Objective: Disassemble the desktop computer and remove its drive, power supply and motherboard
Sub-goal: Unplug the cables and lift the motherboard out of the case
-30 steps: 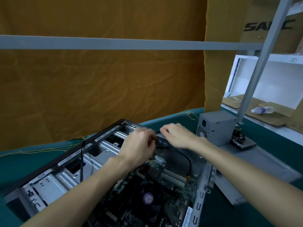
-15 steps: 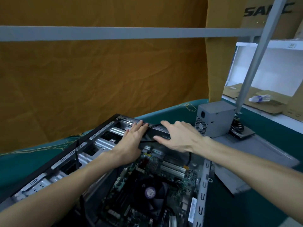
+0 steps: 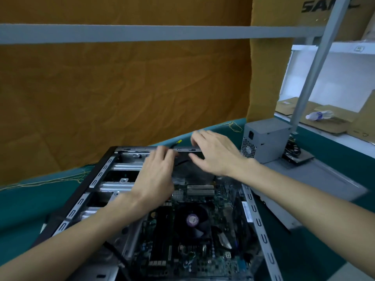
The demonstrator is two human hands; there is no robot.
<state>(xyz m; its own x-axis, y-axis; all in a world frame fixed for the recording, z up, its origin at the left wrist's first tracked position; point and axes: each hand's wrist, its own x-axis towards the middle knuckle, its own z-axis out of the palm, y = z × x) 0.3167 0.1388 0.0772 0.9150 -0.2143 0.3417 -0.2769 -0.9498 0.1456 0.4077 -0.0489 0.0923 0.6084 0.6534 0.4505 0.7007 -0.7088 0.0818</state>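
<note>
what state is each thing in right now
open metal computer case: side panel off, lying flat
green motherboard: inside the case
grey box power supply: out, standing on the table
left hand: open, over the case
right hand: open, at the case's far edge

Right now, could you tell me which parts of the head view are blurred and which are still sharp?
In the head view, the left hand and right hand smear with motion blur over the computer case; the motherboard is dim and soft; the power supply is fairly crisp; wide-angle distortion bends the grey bar.
</note>
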